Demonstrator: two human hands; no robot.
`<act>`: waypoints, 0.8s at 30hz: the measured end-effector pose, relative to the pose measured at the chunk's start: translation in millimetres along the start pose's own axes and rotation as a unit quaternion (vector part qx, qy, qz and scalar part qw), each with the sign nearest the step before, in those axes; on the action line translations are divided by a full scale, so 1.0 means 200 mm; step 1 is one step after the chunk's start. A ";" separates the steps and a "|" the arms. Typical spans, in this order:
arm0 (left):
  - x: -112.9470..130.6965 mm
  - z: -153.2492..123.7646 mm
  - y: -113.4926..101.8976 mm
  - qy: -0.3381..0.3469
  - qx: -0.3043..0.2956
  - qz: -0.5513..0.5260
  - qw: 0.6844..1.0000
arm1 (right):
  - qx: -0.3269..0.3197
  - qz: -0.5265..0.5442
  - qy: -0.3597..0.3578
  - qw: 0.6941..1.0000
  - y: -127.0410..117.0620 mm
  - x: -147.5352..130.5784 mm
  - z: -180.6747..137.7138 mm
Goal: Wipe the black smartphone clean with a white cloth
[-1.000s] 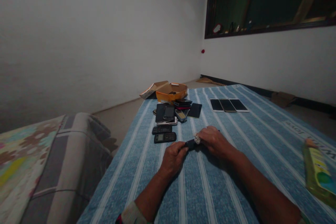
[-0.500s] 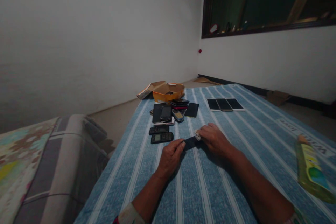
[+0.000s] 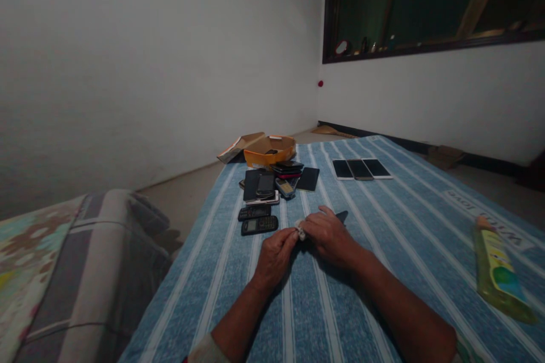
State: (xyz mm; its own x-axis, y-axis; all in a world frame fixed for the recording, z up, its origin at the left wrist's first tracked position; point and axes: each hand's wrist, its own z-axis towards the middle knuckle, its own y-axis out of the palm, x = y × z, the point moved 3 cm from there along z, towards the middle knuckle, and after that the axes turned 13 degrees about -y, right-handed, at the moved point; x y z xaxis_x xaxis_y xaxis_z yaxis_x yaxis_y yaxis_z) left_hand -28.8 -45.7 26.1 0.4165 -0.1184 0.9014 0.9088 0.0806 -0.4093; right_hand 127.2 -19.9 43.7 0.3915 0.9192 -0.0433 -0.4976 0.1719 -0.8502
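My left hand (image 3: 272, 256) is closed, its thumb and fingers pinching the near end of a dark, flat phone-like slab. My right hand (image 3: 331, 238) is closed on a crumpled whitish cloth (image 3: 301, 231), pressed against the slab right beside my left fingertips. Most of the slab is hidden under the right hand; only its far dark corner (image 3: 342, 216) sticks out past the knuckles. Just left of the hands lie two black keypad phones, the nearer one (image 3: 259, 226) and the farther one (image 3: 254, 212).
Beyond them is a pile of phones (image 3: 266, 184) beside an open orange box (image 3: 270, 153). Three phones (image 3: 361, 169) lie in a row at the back right. A bottle of yellow-green liquid (image 3: 502, 278) lies at right on the blue striped cloth (image 3: 230, 295).
My right hand has slid left along the slab with the cloth, up to my left fingers. The slab's middle is now covered. The view has shifted slightly.
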 end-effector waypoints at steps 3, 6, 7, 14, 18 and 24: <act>0.01 0.00 0.00 0.001 -0.005 0.000 1.000 | -0.016 0.010 0.005 1.000 -0.02 0.05 -0.03; 0.01 0.00 0.00 -0.007 -0.001 0.005 1.000 | -0.031 0.016 0.019 0.999 -0.05 0.11 -0.06; 0.01 0.01 0.00 -0.011 0.000 0.006 1.000 | -0.036 0.019 0.024 0.999 -0.06 0.13 -0.08; 0.02 0.01 -0.01 -0.019 0.001 0.018 1.000 | -0.036 0.050 0.055 0.997 -0.15 0.24 -0.16; 0.03 0.01 -0.02 -0.027 0.001 0.019 0.999 | -0.035 0.074 0.070 0.994 -0.18 0.30 -0.20; 0.03 0.01 -0.02 -0.026 0.002 0.017 1.000 | -0.013 0.149 0.103 0.983 -0.20 0.33 -0.22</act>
State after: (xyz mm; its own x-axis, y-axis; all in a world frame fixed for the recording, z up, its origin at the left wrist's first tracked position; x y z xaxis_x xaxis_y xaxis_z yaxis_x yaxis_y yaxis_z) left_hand -29.5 -44.8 33.1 0.4443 -0.0633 0.8936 0.8945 0.0871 -0.4386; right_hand 205.9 17.8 51.9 0.3806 0.8359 -0.3955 -0.5954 -0.1057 -0.7964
